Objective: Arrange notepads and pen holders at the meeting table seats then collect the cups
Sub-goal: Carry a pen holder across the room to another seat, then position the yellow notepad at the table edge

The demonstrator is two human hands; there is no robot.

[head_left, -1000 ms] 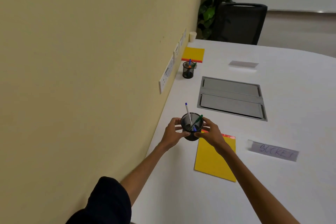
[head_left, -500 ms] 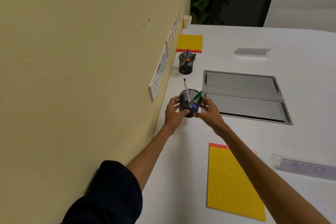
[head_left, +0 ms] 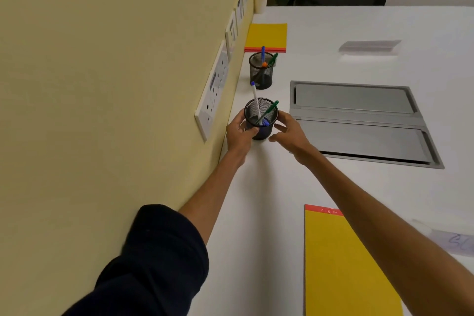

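Note:
A black mesh pen holder with a white, a green and a blue pen stands on the white table close to the wall. My left hand grips its left side, thumb curled against the mesh. My right hand curves around its right side, fingers touching or nearly touching it. A second mesh pen holder with pens stands just behind. A yellow notepad lies near me on the right. Another yellow notepad lies beyond the far holder. A white paper cup stands at the table's far corner.
The yellow wall carries socket plates along the table's left edge. A grey metal cable hatch is set into the table right of the holders. Folded name cards sit at the far right and near right. A plant and dark chair stand beyond.
Both hands have carried the pen holder away from the near notepad, forward along the wall, until it stands just short of the second holder. My right fingers have loosened slightly.

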